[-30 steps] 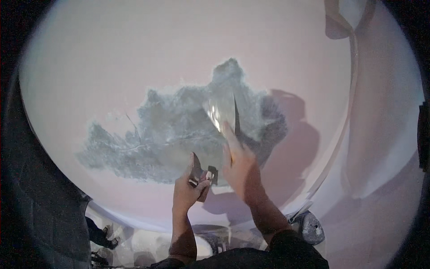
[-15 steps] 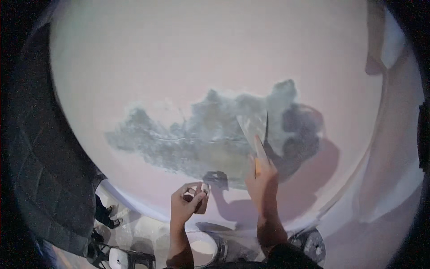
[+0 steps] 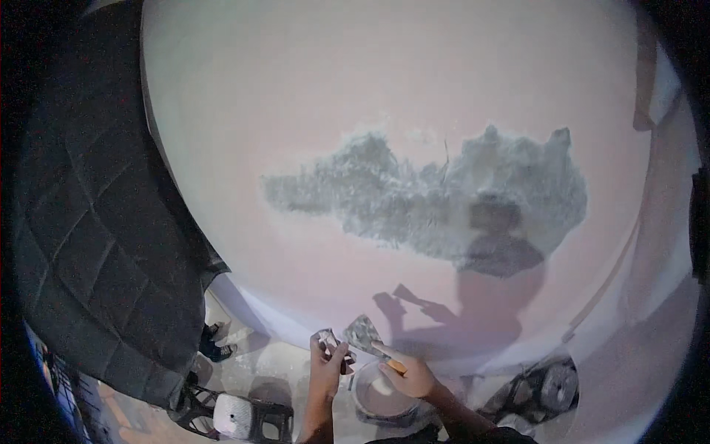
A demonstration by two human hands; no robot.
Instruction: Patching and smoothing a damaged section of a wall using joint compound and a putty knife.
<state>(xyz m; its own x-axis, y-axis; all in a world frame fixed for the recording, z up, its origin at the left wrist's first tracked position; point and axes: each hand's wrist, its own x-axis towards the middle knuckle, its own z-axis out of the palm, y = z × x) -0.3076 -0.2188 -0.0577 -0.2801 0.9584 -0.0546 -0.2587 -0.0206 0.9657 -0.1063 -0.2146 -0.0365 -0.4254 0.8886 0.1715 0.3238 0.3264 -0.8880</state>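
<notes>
My right hand (image 3: 414,380) grips the orange handle of a putty knife (image 3: 363,332), whose broad blade points up and to the left with grey smears on it. My left hand (image 3: 324,376) is closed on a small whitish and brown piece (image 3: 328,340), too small to name, right beside the blade. Both hands are low, in front of the pinkish-white wall (image 3: 444,66). A rough grey patch (image 3: 414,211) spreads across the wall, with a thin dark crack (image 3: 447,154) at its upper edge. My shadow falls over the patch's right part.
Below my hands stands a round bucket (image 3: 358,391) with pale contents. To its left are a dark stool (image 3: 279,416) and a white roll (image 3: 232,414). A dark quilted cover (image 3: 81,200) hangs at left, near another person's feet (image 3: 217,345). Dark gear (image 3: 547,388) lies lower right.
My right hand has drawn the putty knife off the grey patch, down and left, beside my left hand. My left hand has moved lower. The view has shifted, so the patch sits farther right.
</notes>
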